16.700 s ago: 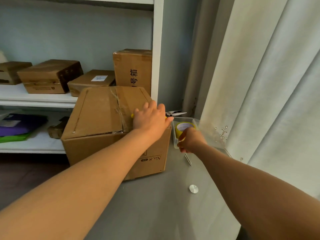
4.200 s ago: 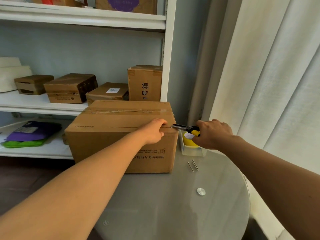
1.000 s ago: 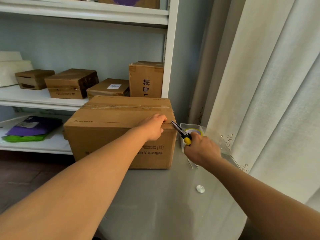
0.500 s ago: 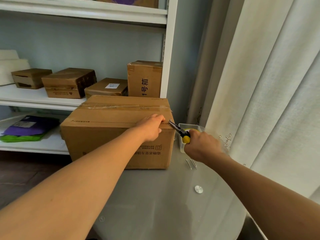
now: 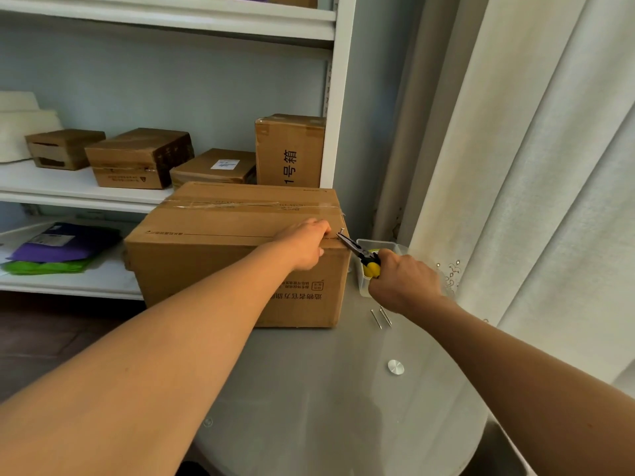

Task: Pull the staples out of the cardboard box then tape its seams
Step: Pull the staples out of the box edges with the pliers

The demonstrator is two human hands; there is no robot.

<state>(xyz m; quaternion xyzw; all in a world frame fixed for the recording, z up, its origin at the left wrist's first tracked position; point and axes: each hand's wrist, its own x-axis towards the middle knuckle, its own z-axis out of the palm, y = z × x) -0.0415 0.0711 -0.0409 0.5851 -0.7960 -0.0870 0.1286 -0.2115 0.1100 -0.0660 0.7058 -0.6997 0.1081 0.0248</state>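
I've got the cardboard box (image 5: pixel 237 252) sitting on the round glass worktop (image 5: pixel 326 389), pushed up toward the white shelf unit (image 5: pixel 330 97), old tape running across its top. My left hand (image 5: pixel 304 243) is on the near top edge close to the right corner, fingers curled over the edge and pressing down; that grip is bracing the box. My right hand (image 5: pixel 403 283) is clenched around the yellow handles of the pliers (image 5: pixel 360 252), and the nose points up and left to the corner of the box, just beside my left fingertips. There's a staple (image 5: pixel 341 231) sticking up at the plier tip, right at that corner; whether the jaws actually pinch it I can't tell, it's too small.

On the worktop below my right hand lie two pulled staples (image 5: pixel 381 317), side by side, near the right face of the box. Behind my right hand is a clear plastic tray (image 5: pixel 378 243), mostly hidden by the hand. A small round metal disc (image 5: pixel 395 367) sits in the glass further toward me. Curtains (image 5: pixel 532 166) hang on the right. On the shelf behind the box I see four smaller cartons (image 5: pixel 290 149), and on the lower shelf to the left, purple and green bags (image 5: pixel 62 249).
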